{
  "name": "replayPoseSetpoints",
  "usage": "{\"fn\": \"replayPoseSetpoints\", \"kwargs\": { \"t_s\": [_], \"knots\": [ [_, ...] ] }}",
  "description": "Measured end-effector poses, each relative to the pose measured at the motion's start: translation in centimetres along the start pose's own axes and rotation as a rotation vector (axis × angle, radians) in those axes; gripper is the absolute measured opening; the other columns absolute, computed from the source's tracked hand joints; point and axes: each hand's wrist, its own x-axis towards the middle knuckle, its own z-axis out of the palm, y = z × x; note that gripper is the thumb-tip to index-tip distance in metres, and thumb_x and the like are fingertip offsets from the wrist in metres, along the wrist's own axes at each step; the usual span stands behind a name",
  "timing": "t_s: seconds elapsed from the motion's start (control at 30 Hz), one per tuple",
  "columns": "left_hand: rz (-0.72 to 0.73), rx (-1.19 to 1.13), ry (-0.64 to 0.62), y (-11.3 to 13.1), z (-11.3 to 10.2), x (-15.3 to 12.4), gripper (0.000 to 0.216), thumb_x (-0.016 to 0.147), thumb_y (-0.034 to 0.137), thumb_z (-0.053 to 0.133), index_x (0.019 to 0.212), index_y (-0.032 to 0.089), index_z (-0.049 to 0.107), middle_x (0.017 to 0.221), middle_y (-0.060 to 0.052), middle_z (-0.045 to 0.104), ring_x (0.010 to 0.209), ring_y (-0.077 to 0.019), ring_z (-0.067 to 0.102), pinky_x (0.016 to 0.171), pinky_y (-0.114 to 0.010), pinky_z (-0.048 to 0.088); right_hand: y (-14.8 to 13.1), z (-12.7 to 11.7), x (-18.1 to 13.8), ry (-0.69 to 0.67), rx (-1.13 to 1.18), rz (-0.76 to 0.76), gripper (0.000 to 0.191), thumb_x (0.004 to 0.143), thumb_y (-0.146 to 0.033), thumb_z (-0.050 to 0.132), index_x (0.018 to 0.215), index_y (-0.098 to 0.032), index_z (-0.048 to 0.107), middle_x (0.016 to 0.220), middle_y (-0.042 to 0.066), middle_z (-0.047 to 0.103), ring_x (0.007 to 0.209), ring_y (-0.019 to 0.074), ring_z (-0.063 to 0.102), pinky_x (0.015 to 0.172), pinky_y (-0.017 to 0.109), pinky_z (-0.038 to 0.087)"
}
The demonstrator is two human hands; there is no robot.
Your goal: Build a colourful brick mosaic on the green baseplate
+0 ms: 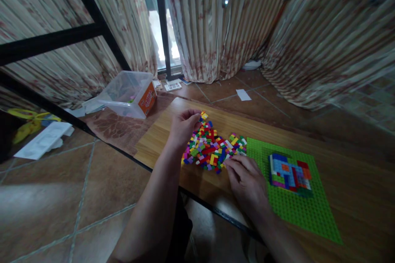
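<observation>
Bricks (214, 158) lie on a wooden table (159, 137) before striped curtains (210, 28), hands (247, 177) curled, their hold unclear.

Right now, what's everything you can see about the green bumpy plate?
The green studded baseplate looks like plastic, lying flat on the wooden table beside the loose bricks. A multicoloured brick build sits on it, clear of its edges. The right hand hides part of its left edge; contact is unclear.
</observation>
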Motion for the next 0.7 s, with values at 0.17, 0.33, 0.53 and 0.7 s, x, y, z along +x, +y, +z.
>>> {"fn": "replayPoseSetpoints", "kwargs": {
  "t_s": [0.17,0.33,0.53,0.7],
  "knots": [
    [-0.009,0.015,-0.027,-0.1,0.0,-0.1,0.012,0.065,0.02,0.07,0.074,0.013,0.069,0.06,0.003,0.059,0.05,-0.0051,0.049,0.052,-0.017,0.039,-1.1,0.8,-0.1,-0.018,0.041,-0.05,0.019,0.094,-0.02,0.053,0.1,-0.022,0.071,0.098,0.007,0.067,0.09,0.0206,0.06,0.081,0.038,0.05],
    [0.03,-0.021,-0.012,-0.2,0.2,0.1,0.013,0.064,0.022,0.071,0.075,0.014,0.069,0.06,0.003,0.058,0.051,-0.0049,0.048,0.052,-0.017,0.038,-3.2,1.6,0.7,-0.058,0.079,-0.071,0.021,0.093,-0.024,0.053,0.106,-0.022,0.07,0.104,0.009,0.066,0.097,0.0239,0.059,0.086,0.043,0.049],
    [0.037,-0.035,0.004,-0.3,0.2,-0.1,0.018,0.063,0.025,0.072,0.077,0.015,0.068,0.064,0.003,0.06,0.053,-0.0056,0.051,0.054,-0.017,0.041,-5.0,3.5,1.4,-0.166,0.058,-0.096,0.031,0.091,-0.028,0.056,0.12,-0.02,0.064,0.119,0.014,0.06,0.112,0.0301,0.053,0.091,0.049,0.048],
    [0.044,-0.027,0.017,-0.1,-0.5,-0.1,0.017,0.063,0.024,0.072,0.076,0.015,0.068,0.063,0.002,0.059,0.054,-0.0061,0.051,0.054,-0.017,0.042,-5.4,4.8,2.0,-0.204,0.024,-0.099,0.03,0.091,-0.027,0.057,0.119,-0.021,0.065,0.126,0.015,0.056,0.116,0.0315,0.051,0.092,0.051,0.048]
  ]
}}
